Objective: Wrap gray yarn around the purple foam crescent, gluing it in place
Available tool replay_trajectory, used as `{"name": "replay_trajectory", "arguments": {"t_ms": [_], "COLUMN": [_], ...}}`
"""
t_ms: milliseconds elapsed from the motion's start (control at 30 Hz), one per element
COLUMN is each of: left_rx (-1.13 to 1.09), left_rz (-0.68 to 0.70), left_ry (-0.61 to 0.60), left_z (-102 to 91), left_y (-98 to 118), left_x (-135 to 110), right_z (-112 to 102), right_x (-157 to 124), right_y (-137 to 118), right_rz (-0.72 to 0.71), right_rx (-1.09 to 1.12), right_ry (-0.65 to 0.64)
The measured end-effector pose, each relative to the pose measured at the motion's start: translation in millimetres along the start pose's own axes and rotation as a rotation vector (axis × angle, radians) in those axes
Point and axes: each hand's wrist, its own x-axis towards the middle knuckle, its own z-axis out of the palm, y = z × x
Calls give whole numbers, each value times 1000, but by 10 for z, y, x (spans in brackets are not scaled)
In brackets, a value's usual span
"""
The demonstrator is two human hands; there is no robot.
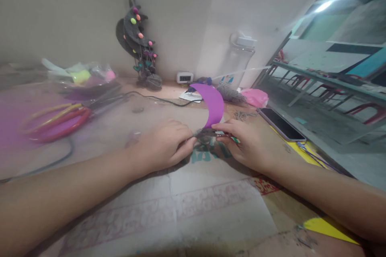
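A purple crescent cutout (216, 102) stands between my hands, curving to the right, its lower end at the fingertips. Dark, yarn-like material (204, 132) lies at that lower end and stretches between both hands. My left hand (169, 144) is closed, thumb and index pinched on the dark material's left side. With my right hand (241, 140), thumb and fingers close around a small shiny piece at the right side of the material; its kind is too blurred to tell. Under both hands lies a whitish sheet (211, 200) with a faded red pattern and green marks.
Red-and-yellow-handled scissors (81, 114) lie at left, near a plastic bag (81, 74). A decorated dark crescent (132, 32) leans on the wall. Behind are a small clock (185, 77), a clear bottle (238, 62) and a pink bundle (255, 97). A phone (283, 123) rests near the table's right edge.
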Motion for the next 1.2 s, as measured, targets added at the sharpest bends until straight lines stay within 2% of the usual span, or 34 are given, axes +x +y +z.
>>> {"name": "replay_trajectory", "arguments": {"t_ms": [333,667,1200], "left_rx": [47,73,72], "left_rz": [23,60,44], "left_ry": [10,29,9], "left_z": [-20,3,-4], "left_y": [27,22,18], "left_x": [4,-5,-5], "right_z": [-51,-33,-111], "right_x": [42,53,109], "right_y": [-50,-44,-75], "right_rz": [89,81,75], "right_rx": [-19,-5,-43], "right_ry": [-58,-41,-121]}}
